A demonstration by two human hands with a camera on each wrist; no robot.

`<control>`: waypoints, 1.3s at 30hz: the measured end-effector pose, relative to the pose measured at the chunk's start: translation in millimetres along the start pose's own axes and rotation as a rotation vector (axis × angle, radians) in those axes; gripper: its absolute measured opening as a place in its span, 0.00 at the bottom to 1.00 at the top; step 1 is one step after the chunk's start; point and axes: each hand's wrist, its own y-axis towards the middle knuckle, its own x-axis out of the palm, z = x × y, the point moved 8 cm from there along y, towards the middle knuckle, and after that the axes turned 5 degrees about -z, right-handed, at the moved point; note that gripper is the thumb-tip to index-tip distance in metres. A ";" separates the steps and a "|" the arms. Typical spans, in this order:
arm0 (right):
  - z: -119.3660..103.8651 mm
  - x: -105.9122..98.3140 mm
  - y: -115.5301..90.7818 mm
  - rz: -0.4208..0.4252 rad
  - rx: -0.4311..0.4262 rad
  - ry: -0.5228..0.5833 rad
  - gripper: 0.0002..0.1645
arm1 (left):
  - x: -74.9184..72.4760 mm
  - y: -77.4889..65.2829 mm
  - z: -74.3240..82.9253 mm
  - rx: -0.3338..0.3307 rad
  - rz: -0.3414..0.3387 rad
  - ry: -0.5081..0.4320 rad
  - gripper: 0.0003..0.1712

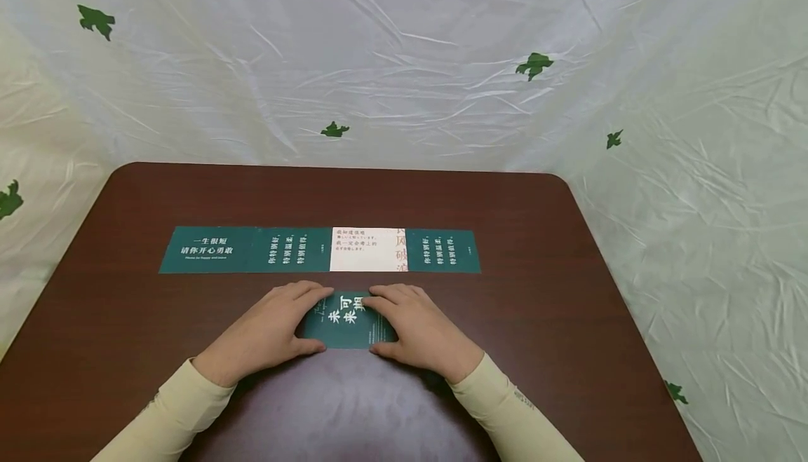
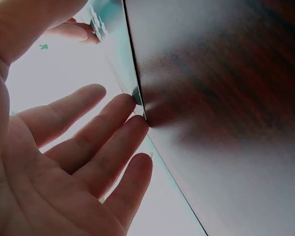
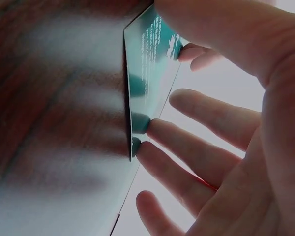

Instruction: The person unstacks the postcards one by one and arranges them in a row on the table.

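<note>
A green postcard (image 1: 350, 336) with white lettering lies at the table's near side, between both hands. My left hand (image 1: 271, 325) holds its left end, thumb at the near edge and fingertips along the far edge. On the right end, my right hand (image 1: 429, 329) grips it the same way. In the right wrist view, middle fingertips touch the postcard (image 3: 142, 88) while the little finger stays off it. Beyond the hands runs a row of cards: a green card (image 1: 205, 260), a second green card (image 1: 261, 238), a white card (image 1: 369, 260) and a green card (image 1: 463, 259).
The dark brown table (image 1: 536, 322) has rounded far corners. A pale rounded surface (image 1: 353, 406) is in front, between the forearms. White sheeting (image 1: 391, 83) with green leaf shapes (image 1: 535, 64) surrounds the table at the back and sides.
</note>
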 end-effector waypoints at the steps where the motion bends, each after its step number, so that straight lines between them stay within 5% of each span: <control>1: -0.1 -0.3 0.2 0.000 0.000 0.000 0.42 | 0.3 0.2 0.2 0.003 0.003 0.002 0.50; 16: -0.9 2.0 1.8 0.017 0.003 0.001 0.40 | 4.5 -2.7 4.9 0.023 0.028 -0.028 0.52; 28: 2.5 6.4 -2.4 0.024 -0.001 0.003 0.42 | 8.9 -2.2 11.0 0.063 -0.015 -0.016 0.55; 34: 12.5 -0.7 -7.7 0.040 0.002 0.013 0.48 | 3.7 7.8 25.2 0.134 0.047 0.030 0.55; 39: 35.1 -19.5 -15.5 0.085 0.019 0.013 0.48 | -4.2 31.1 44.6 0.178 0.077 0.067 0.54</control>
